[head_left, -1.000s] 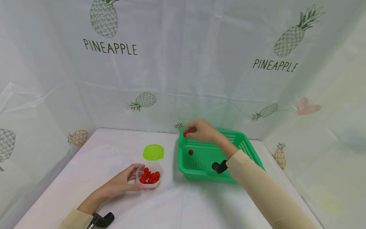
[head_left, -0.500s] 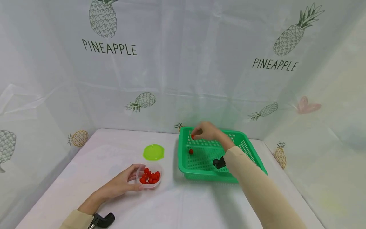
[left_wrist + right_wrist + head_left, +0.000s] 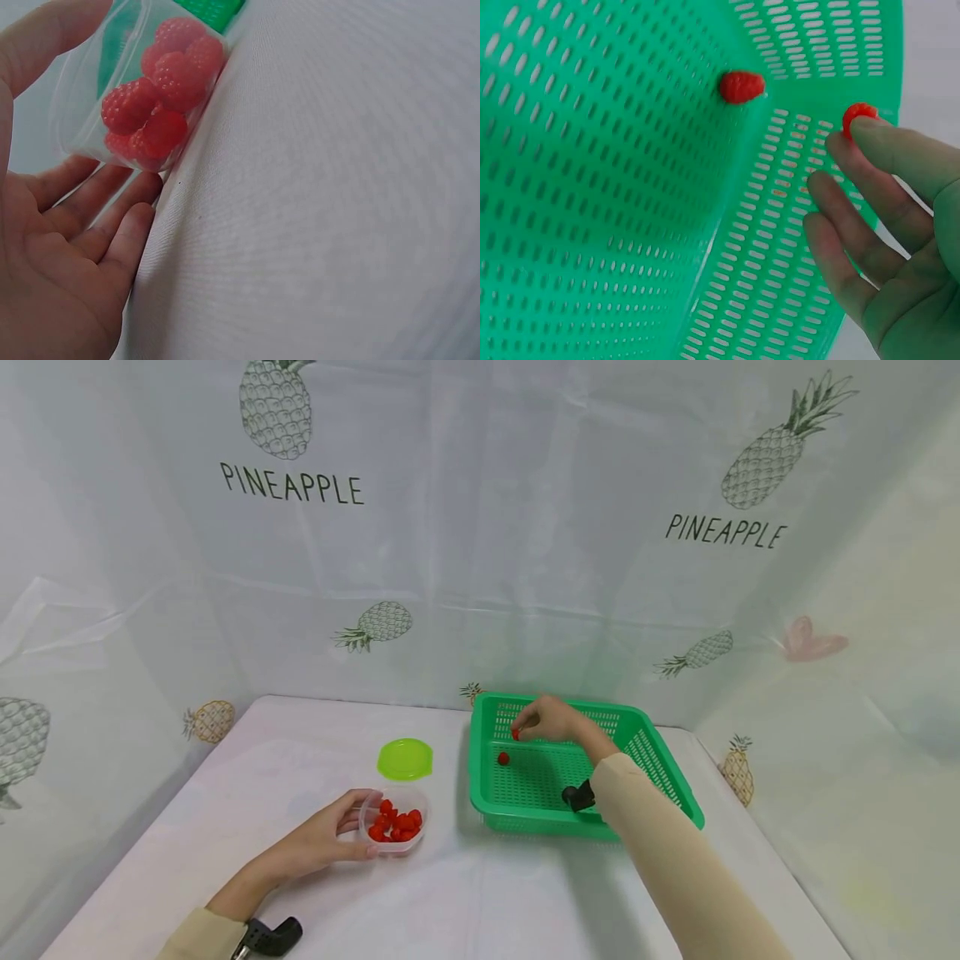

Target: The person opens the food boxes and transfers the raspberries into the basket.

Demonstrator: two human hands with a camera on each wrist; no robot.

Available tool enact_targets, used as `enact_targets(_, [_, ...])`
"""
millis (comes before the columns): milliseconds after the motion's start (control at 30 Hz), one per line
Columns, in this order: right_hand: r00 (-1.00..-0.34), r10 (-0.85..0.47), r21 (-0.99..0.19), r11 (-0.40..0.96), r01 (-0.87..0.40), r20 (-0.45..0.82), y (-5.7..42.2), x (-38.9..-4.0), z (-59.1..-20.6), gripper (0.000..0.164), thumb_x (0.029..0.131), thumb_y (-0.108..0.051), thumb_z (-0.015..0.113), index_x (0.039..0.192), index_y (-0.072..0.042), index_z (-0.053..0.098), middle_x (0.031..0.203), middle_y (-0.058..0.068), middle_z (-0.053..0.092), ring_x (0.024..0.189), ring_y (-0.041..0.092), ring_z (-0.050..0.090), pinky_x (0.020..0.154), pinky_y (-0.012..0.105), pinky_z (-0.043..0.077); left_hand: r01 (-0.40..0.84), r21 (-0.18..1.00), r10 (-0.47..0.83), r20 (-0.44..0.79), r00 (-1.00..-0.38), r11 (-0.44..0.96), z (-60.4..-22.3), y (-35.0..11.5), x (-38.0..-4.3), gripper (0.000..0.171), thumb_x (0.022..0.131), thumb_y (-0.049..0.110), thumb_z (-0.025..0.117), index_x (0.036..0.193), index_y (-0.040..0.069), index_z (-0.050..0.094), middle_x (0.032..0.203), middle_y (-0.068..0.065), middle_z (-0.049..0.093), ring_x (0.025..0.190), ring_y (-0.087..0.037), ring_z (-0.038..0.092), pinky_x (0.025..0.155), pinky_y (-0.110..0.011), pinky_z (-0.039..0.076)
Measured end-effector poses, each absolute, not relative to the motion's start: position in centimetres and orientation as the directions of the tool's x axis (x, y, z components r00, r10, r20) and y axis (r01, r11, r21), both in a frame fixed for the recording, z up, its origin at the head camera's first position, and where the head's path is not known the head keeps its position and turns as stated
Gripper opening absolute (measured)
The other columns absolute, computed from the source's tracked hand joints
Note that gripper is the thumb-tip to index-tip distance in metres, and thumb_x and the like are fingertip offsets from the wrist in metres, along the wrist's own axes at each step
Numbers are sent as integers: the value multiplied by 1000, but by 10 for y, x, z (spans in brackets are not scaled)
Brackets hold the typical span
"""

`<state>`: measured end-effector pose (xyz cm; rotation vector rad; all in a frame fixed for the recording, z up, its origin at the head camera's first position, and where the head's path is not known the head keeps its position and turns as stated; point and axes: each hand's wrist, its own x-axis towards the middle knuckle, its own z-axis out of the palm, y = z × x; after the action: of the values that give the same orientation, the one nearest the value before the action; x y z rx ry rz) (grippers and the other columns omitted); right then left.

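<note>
Curled in left hand (image 3: 326,837): tub (image 3: 84,124) of berries (image 3: 180,79), on table (image 3: 420,910). Pinched in right hand (image 3: 552,718): one berry (image 3: 857,114), over basket (image 3: 555,823). Inside basket: second berry (image 3: 741,87). Beyond tub: lid (image 3: 405,760).

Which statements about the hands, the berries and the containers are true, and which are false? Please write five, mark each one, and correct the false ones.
1. The right hand pinches a red berry. True.
2. Another berry lies inside the green basket. True.
3. The left hand reaches into the green basket. False: the left hand holds the clear container on the table.
4. Several loose berries are in the clear container. True.
5. The yellow-green lid covers the clear container. False: the yellow-green lid lies on the table, apart from the clear container.
</note>
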<state>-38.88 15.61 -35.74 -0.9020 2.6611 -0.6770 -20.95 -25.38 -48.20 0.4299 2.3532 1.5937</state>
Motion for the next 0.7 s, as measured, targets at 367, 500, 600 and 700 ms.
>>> enact_targets(367, [-703, -684, -381, 713, -588, -196, 154, -399, -363, 23, 101, -6, 72, 123, 1, 76, 119, 11, 77, 106, 22, 74, 89, 34, 61, 86, 928, 385, -65, -920, 364, -480, -253, -208, 86, 92, 31, 84, 160, 8, 37, 164, -18, 42, 150, -46, 40, 119, -51, 42])
enact_targets(500, [-688, -692, -342, 715, -610, -219, 152, -403, -367, 23, 100, -6, 73, 122, -2, 78, 120, 8, 77, 104, 19, 74, 87, 32, 61, 87, 923, 382, -68, -922, 374, -479, -252, -208, 86, 92, 31, 85, 160, 7, 37, 164, -18, 42, 150, -46, 40, 119, -51, 43])
enact_targets(600, [-679, -699, -318, 711, -627, -225, 151, -406, -369, 22, 99, -6, 74, 121, -3, 79, 119, 6, 77, 103, 17, 73, 86, 32, 61, 85, 922, 380, -70, -922, 377, -479, -252, -209, 87, 92, 31, 85, 160, 7, 37, 164, -18, 42, 151, -46, 40, 118, -50, 43])
enact_targets(700, [-663, -712, -303, 700, -647, -229, 150, -409, -372, 21, 99, -6, 75, 119, -4, 79, 115, 5, 78, 100, 16, 73, 84, 31, 61, 79, 923, 377, -74, -923, 376, -480, -252, -209, 87, 92, 31, 84, 160, 8, 37, 165, -18, 41, 151, -47, 39, 119, -52, 41])
